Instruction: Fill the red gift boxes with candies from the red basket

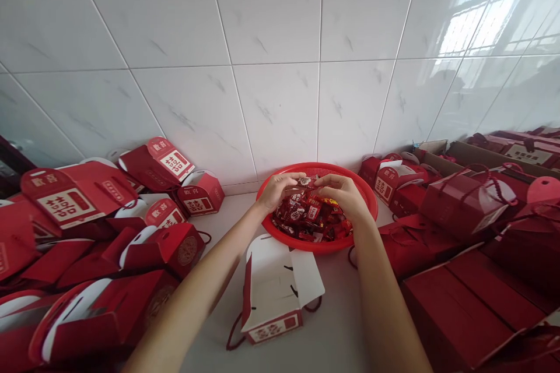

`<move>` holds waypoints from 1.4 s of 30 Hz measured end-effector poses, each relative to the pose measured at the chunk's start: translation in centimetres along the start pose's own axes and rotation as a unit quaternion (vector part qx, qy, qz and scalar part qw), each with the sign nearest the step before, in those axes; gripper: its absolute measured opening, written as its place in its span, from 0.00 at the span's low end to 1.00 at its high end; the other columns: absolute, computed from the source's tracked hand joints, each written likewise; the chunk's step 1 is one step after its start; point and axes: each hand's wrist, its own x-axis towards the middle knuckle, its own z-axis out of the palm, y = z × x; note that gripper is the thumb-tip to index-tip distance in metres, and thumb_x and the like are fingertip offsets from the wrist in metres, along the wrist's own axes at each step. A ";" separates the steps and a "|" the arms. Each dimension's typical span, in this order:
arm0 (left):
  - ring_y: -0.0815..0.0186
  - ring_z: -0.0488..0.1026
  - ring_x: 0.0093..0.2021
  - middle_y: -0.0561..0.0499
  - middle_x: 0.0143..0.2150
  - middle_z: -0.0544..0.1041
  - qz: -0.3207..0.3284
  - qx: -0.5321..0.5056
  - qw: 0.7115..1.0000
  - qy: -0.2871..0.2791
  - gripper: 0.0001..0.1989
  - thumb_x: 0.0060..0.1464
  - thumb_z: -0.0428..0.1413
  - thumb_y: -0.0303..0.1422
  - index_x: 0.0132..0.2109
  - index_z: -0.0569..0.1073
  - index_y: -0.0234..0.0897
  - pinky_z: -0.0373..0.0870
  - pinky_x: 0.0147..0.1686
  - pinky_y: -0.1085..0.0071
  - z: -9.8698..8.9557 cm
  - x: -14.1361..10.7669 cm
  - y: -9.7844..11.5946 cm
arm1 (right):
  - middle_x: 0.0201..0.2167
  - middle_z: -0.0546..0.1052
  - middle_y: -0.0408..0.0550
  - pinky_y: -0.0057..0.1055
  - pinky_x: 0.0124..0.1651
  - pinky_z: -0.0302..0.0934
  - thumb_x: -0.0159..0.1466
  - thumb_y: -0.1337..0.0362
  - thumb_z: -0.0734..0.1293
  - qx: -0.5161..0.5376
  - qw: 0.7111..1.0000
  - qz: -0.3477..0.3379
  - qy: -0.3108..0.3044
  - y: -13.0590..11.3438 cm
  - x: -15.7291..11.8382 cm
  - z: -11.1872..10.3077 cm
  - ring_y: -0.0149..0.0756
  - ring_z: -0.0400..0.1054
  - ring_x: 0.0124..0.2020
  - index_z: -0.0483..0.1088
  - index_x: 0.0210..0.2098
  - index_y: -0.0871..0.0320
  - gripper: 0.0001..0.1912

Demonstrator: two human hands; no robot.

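Observation:
A red plastic basket (370,198) stands against the wall, with a heap of wrapped candies (312,214) in red, white and some yellow wrappers inside. Over its left side is my left hand (276,189), its thumb and fingers closed around a small wrapped candy (305,182). My right hand (343,193) reaches over the right side with fingers bent in toward the candies; what its fingertips hold is not clear. Between my forearms, in front of the basket, sits an open gift box (271,277), white inside and red outside, with its flaps spread and dark red cord handles at its sides.
Red gift boxes (153,250) are piled on the left of the white tabletop (336,309). More red boxes with cord handles (464,198) crowd the right, near an open brown carton (481,154). A tiled wall (275,111) rises behind.

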 end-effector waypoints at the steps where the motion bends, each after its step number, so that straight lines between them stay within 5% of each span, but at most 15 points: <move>1: 0.59 0.79 0.43 0.48 0.42 0.84 0.003 -0.001 1.000 0.010 0.16 0.44 0.64 0.36 0.42 0.82 0.36 0.74 0.50 0.59 -0.1 0.0 0.0 | 0.32 0.80 0.45 0.32 0.40 0.69 0.44 0.66 0.72 0.008 1.000 0.006 0.000 0.0 0.0 0.1 0.37 0.76 0.34 0.75 0.28 0.58 0.10; 7: 0.59 0.79 0.46 0.47 0.45 0.83 0.032 0.042 0.998 -0.023 0.23 0.43 0.68 0.33 0.49 0.80 0.37 0.72 0.52 0.60 -0.1 -0.2 -0.2 | 0.27 0.79 0.44 0.34 0.37 0.71 0.49 0.62 0.74 0.014 0.999 0.028 0.042 0.2 0.4 0.2 0.35 0.74 0.29 0.71 0.32 0.56 0.13; 13: 0.57 0.78 0.48 0.46 0.47 0.81 0.034 0.110 0.989 -0.097 0.37 0.47 0.69 0.36 0.64 0.69 0.41 0.73 0.52 0.59 0.0 -0.1 -0.8 | 0.27 0.80 0.48 0.33 0.34 0.67 0.47 0.60 0.76 -0.062 0.998 0.011 0.006 1.0 0.6 0.2 0.39 0.74 0.31 0.75 0.33 0.58 0.15; 16: 0.57 0.78 0.49 0.44 0.48 0.81 0.041 0.179 0.977 -0.107 0.35 0.49 0.67 0.36 0.64 0.67 0.40 0.74 0.49 0.61 0.0 0.1 -1.4 | 0.25 0.78 0.47 0.32 0.31 0.64 0.47 0.59 0.74 -0.070 0.996 -0.010 0.059 1.4 0.9 0.0 0.36 0.71 0.27 0.75 0.30 0.59 0.13; 21: 0.57 0.77 0.52 0.44 0.51 0.81 0.022 0.420 0.881 -0.218 0.18 0.54 0.63 0.33 0.52 0.78 0.37 0.70 0.53 0.64 0.3 0.5 -1.9 | 0.24 0.76 0.44 0.31 0.30 0.63 0.46 0.60 0.73 -0.025 0.984 -0.018 0.176 1.6 1.2 -0.4 0.35 0.70 0.27 0.72 0.31 0.58 0.14; 26: 0.61 0.78 0.45 0.52 0.46 0.83 0.002 0.533 0.801 -0.272 0.16 0.55 0.60 0.35 0.51 0.80 0.43 0.69 0.46 0.71 1.0 0.3 -1.4 | 0.25 0.76 0.44 0.31 0.30 0.62 0.45 0.62 0.71 -0.010 0.977 -0.007 0.213 1.4 1.1 -0.4 0.35 0.70 0.27 0.70 0.30 0.57 0.13; 30: 0.58 0.78 0.42 0.53 0.41 0.83 -0.039 0.589 0.771 -0.239 0.12 0.48 0.61 0.32 0.41 0.84 0.46 0.68 0.41 0.70 1.6 0.1 -0.9 | 0.23 0.74 0.42 0.30 0.29 0.59 0.44 0.64 0.68 -0.013 0.975 0.000 0.221 1.2 1.1 -0.5 0.33 0.67 0.25 0.69 0.29 0.57 0.11; 35: 0.55 0.76 0.37 0.48 0.33 0.81 -0.011 0.643 0.737 -0.206 0.05 0.41 0.63 0.32 0.29 0.82 0.43 0.67 0.37 0.66 2.1 -0.1 -0.7 | 0.23 0.74 0.43 0.30 0.28 0.58 0.43 0.64 0.68 -0.027 0.976 0.007 0.215 1.0 1.0 -0.4 0.34 0.67 0.25 0.68 0.28 0.56 0.11; 38: 0.57 0.75 0.33 0.49 0.27 0.78 0.009 0.638 0.741 -0.211 0.01 0.39 0.63 0.31 0.24 0.79 0.41 0.67 0.36 0.67 2.1 0.1 -0.7 | 0.24 0.74 0.43 0.30 0.28 0.58 0.44 0.64 0.68 -0.031 0.977 0.007 0.212 0.8 0.9 -0.4 0.34 0.67 0.25 0.67 0.28 0.56 0.10; 42: 0.57 0.75 0.36 0.49 0.35 0.81 0.010 0.621 0.733 -0.276 0.11 0.40 0.61 0.29 0.35 0.82 0.43 0.67 0.37 0.68 2.2 0.9 -0.7 | 0.23 0.73 0.42 0.29 0.27 0.58 0.44 0.65 0.67 -0.017 0.977 0.023 0.209 0.5 0.8 -0.2 0.33 0.67 0.24 0.67 0.28 0.56 0.09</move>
